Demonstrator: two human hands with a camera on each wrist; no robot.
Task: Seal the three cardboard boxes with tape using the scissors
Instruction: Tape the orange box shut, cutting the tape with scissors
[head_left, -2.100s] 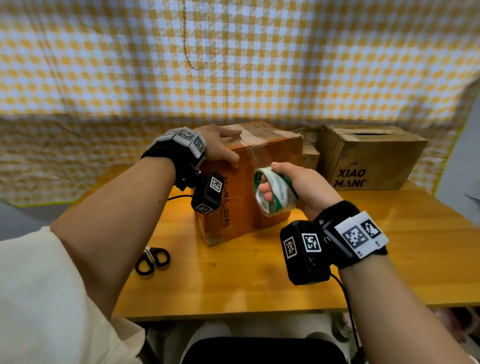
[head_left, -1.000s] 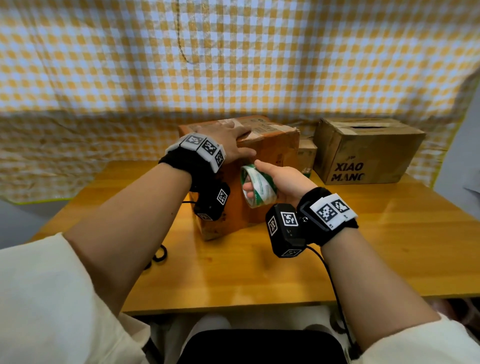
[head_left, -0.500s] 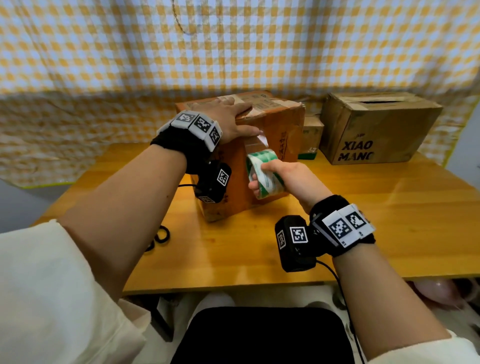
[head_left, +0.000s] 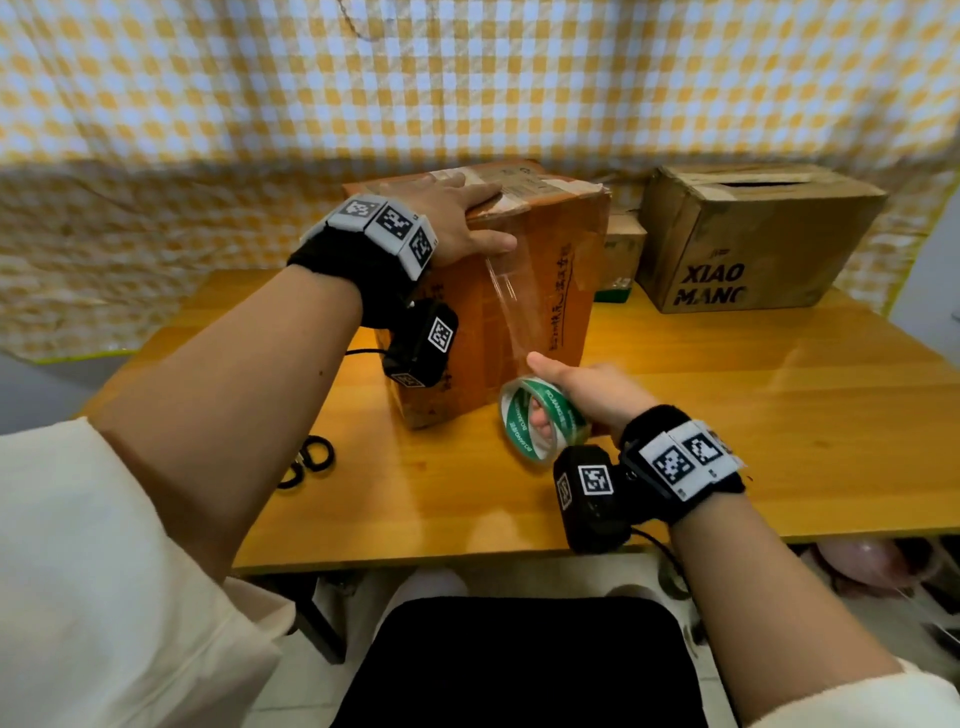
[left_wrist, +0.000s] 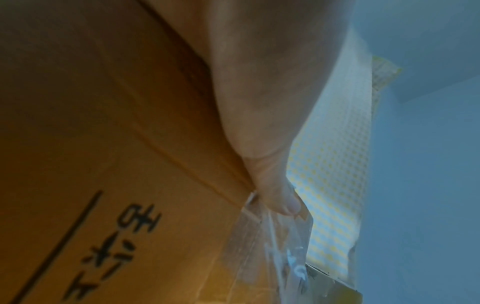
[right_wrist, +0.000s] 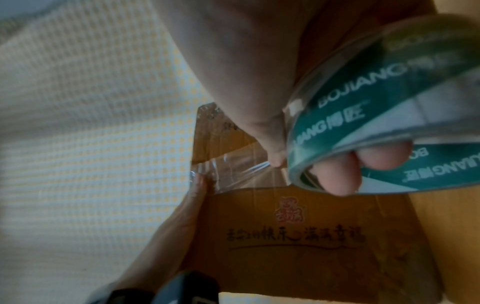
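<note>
Right hand (head_left: 597, 395) grip: fingers curled through the core of the tape roll (head_left: 540, 421), thumb laid along its outer rim; the right wrist view shows two fingertips (right_wrist: 335, 176) poking out through the green-and-white core printed "BOJIANG". Roll sits low, at about 5 o'clock from the orange cardboard box (head_left: 519, 322), just above the table (head_left: 727, 415). A clear strip of tape (head_left: 506, 306) runs taut from the roll up the box's near face to its top front edge. Left hand (head_left: 452, 218) grip: spread flat on the box top, fingers straight, thumb (left_wrist: 280, 197) pressing the tape's end down at the top edge; the left wrist view shows the thumb tip right on the film where it meets the cardboard. Box stands upright at table centre, black script printed down its face, old tape on the top flaps. Scissors (head_left: 306, 462) with black handles lie at 8 o'clock from the box, partly hidden behind the left forearm, blades not visible. Second cardboard box (head_left: 753, 244), marked "XIAO MANG", stands at 2 o'clock, top flaps slightly parted. A smaller third box (head_left: 621, 249) is wedged between the two, mostly hidden. Yellow-and-white checked cloth (head_left: 467, 78) hangs behind the table.
</note>
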